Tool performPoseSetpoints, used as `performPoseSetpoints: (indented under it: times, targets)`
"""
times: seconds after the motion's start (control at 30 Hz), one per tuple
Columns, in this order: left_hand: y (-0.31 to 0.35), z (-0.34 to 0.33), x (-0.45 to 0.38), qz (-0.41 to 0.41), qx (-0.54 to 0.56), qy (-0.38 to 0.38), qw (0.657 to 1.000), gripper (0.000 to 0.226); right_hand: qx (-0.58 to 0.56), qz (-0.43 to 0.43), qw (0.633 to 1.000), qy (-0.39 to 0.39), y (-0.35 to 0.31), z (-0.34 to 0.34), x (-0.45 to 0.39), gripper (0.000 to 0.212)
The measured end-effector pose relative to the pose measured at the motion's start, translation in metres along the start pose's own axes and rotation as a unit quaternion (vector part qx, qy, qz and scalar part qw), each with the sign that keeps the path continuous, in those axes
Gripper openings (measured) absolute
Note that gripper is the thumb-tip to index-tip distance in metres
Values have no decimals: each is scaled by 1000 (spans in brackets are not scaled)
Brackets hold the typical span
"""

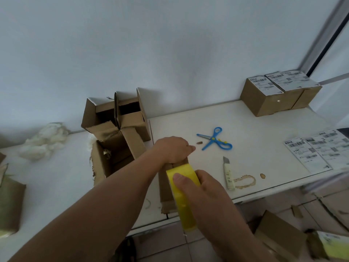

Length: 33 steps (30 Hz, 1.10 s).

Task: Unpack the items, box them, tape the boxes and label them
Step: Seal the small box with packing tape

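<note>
Gripping the yellow tape roll (186,193) in the right hand (205,188), thumb across its band, the person holds it at the near end of a small box (166,186). The left hand (174,148) clasps the box's far end; its long axis runs away from them, so the tape probably travels toward that hand.
</note>
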State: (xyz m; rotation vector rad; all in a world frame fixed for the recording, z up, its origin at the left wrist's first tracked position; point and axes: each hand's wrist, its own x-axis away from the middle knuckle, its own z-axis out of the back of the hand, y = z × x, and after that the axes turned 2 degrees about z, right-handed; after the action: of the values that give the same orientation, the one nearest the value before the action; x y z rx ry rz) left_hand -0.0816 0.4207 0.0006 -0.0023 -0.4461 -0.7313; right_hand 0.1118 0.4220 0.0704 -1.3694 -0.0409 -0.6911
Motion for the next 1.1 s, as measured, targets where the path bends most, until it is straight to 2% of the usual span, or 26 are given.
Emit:
performPoseSetpoints:
  times: [0.27, 0.67, 0.73, 0.77, 0.83, 0.9, 1.0, 1.1]
  targets:
    - [-2, -6, 0, 2, -10, 33, 999, 45, 36, -25, 999, -29, 24, -3, 21, 31]
    - [-1, -14, 5, -32, -70, 103, 992, 39, -32, -67, 996, -56, 65, -7, 24, 31]
    - [-1, -18, 9, -27, -49, 143, 988, 43, -35, -66, 995, -63, 72, -9, 24, 31]
    - [-2, -21, 10, -27, -43, 191, 980, 46, -40, -64, 995, -62, 74, -10, 23, 31]
    - [-1, -28, 13, -51, -81, 319, 943, 48, -52, -63, 995, -61, 76, -12, 22, 30]
    - [3, -29, 20, -83, -131, 381, 911, 46, -46, -56, 996, -59, 78, -14, 21, 29]
    - [6, -28, 27, -73, -149, 336, 927, 51, -41, -49, 997, -52, 82, -17, 20, 29]
    - [8, -27, 39, -57, -119, 324, 937, 41, -48, -46, 997, -47, 83, -19, 17, 28]
